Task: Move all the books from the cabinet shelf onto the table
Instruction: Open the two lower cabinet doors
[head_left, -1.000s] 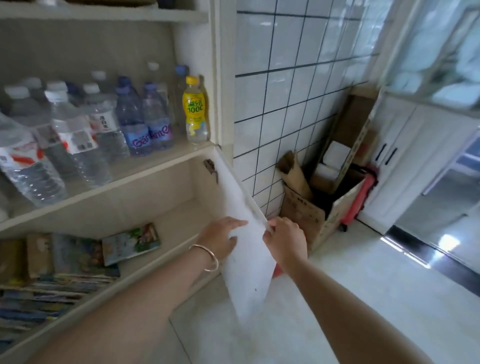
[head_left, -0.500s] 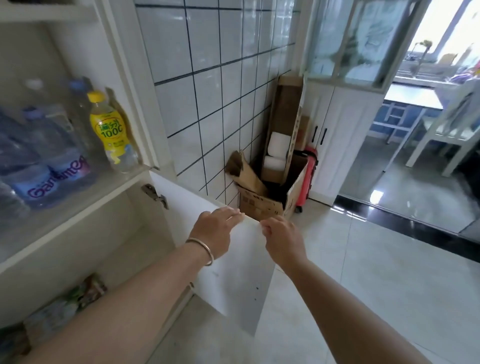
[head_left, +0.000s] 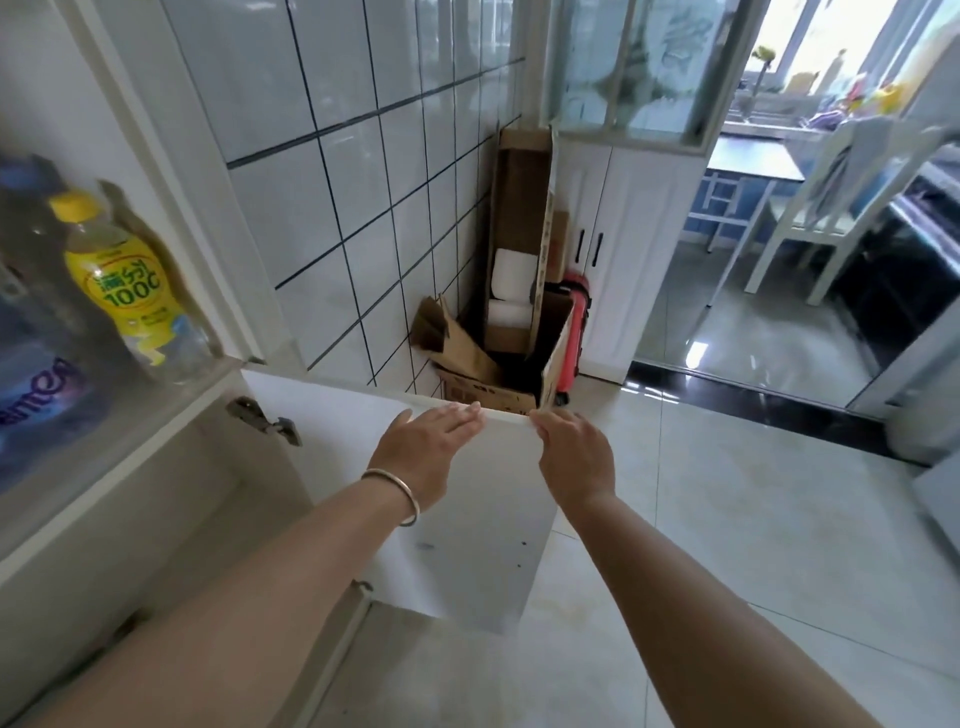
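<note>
No books show in the head view; the lower cabinet compartment (head_left: 171, 499) is visible only as a bare inner wall at the left. The white cabinet door (head_left: 467, 561) stands swung out from its hinge (head_left: 262, 415). My left hand (head_left: 426, 449), with a bangle on the wrist, lies flat on the door's face with its fingers stretched to the top edge. My right hand (head_left: 576, 457) has its fingers curled over the door's top outer corner. A dark-topped table (head_left: 753, 158) stands in the room beyond the doorway at the upper right.
A yellow drink bottle (head_left: 124, 291) and blue-labelled water bottles (head_left: 41, 405) stand on the upper shelf at the left. An open cardboard box (head_left: 493, 387) and a red suitcase (head_left: 571, 332) fill the tiled corner ahead. A white chair (head_left: 831, 208) stands by the table. The floor is pale tile.
The view has swung right, so the books on the lower shelf have left the frame. The door has swung further out, with both hands staying on its top edge.
</note>
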